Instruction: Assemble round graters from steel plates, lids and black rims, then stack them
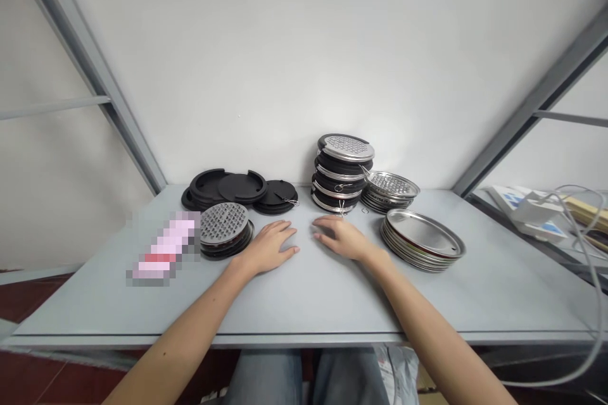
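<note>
My left hand (pixel 272 247) lies on the table with its fingers spread, holding nothing. It is nearest to a short stack of round discs topped by a grey perforated plate (pixel 223 224). Opposite it, my right hand (pixel 342 238) rests palm down and empty, thumb apart from the fingers. Beyond it rises a tall stack of black and silver discs (pixel 342 171) with small wire rings. To its right are a stack of patterned metal plates (pixel 392 186) and a stack of smooth round metal plates (pixel 422 237). Black round trays (pixel 242 187) and smaller black discs (pixel 275 195) lie at the back left.
A pixelated pink item (pixel 166 247) lies on the left of the grey table (pixel 304 310). Past the right edge are a white adapter (pixel 532 212) and a white cable (pixel 596 304). Grey metal posts and a white wall stand behind.
</note>
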A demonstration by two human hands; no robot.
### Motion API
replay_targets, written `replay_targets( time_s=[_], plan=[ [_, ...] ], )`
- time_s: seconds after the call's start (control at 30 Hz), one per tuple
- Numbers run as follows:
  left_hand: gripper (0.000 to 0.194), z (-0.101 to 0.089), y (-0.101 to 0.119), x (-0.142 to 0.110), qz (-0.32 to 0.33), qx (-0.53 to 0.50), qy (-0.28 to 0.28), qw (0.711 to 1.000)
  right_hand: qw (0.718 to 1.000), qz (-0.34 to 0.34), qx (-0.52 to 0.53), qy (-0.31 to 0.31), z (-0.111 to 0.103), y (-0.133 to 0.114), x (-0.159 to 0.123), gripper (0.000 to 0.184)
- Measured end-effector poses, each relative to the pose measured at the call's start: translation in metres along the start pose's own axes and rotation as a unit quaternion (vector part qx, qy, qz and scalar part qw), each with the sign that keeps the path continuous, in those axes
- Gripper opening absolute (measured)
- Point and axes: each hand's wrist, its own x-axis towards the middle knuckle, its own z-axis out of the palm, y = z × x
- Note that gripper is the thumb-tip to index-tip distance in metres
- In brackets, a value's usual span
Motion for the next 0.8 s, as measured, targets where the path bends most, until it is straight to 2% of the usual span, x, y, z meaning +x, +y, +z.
replay_targets(
  time_s=[0.07, 0.13, 0.2, 0.27, 0.3, 0.37, 0.43, 0.57, 0.7, 0.8],
  plan=[
    [0.048, -0.001, 0.001, 0.000, -0.001, 0.007, -0.006, 1.000, 0.998, 0.000, 0.008, 0.062, -0.013, 0.003, -0.005, 0.024],
    [0.048, -0.003, 0.002, -0.001, -0.002, 0.011, -0.011, 1.000, 0.983, 0.035, -0.016, 0.177, -0.027, 0.009, -0.012, 0.022],
    [0.047, -0.004, 0.003, -0.001, -0.002, 0.015, -0.014, 1.000, 0.948, 0.091, -0.081, 0.294, -0.037, 0.018, -0.020, 0.023],
    [0.046, -0.004, 0.003, -0.001, -0.002, 0.018, -0.013, 1.000, 0.902, 0.173, -0.159, 0.363, -0.044, 0.026, -0.025, 0.025],
    [0.046, -0.004, 0.003, -0.001, -0.001, 0.018, -0.012, 1.000, 0.884, 0.212, -0.190, 0.370, -0.046, 0.029, -0.027, 0.025],
    [0.045, -0.003, 0.002, -0.001, 0.004, 0.018, -0.008, 1.000, 0.873, 0.267, -0.235, 0.335, -0.047, 0.033, -0.030, 0.023],
    [0.045, -0.003, 0.002, -0.001, 0.006, 0.016, -0.006, 1.000, 0.881, 0.290, -0.261, 0.269, -0.047, 0.033, -0.032, 0.026],
    [0.045, -0.004, 0.004, -0.001, -0.002, 0.016, -0.014, 1.000, 0.890, 0.334, -0.252, 0.179, -0.048, 0.025, -0.034, 0.049],
    [0.046, -0.006, 0.005, -0.001, -0.003, 0.019, -0.020, 1.000, 0.885, 0.372, -0.218, 0.173, -0.054, 0.015, -0.034, 0.057],
    [0.046, -0.006, 0.005, -0.001, -0.005, 0.020, -0.019, 1.000, 0.878, 0.374, -0.212, 0.210, -0.059, 0.011, -0.034, 0.058]
  ],
)
